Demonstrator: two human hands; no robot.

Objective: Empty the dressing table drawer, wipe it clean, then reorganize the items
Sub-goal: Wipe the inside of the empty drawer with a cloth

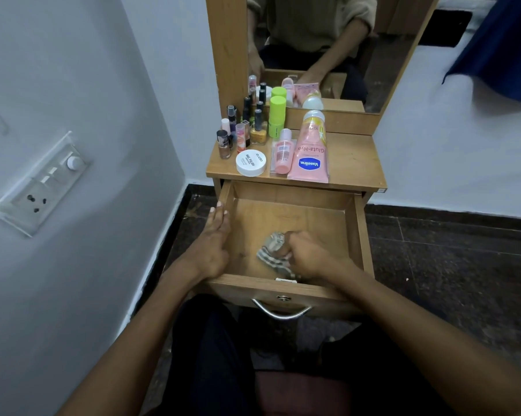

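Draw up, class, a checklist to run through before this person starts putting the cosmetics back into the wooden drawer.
1. Open wooden drawer emptied of cosmetics: ok.
2. Right hand grips the crumpled striped cloth on the drawer floor: ok.
3. Left hand rests on the drawer's left wall: ok.
4. Drawer floor wiped clean: cannot tell; dark marks show near the left side.
5. Pink Vaseline tube, white round jar and nail polish bottles on the tabletop: ok.

The pink tube [308, 154] reads "Vaseline" and "Gluta-Hya"; the white round tub [251, 163] reads "NAIL POLISH".
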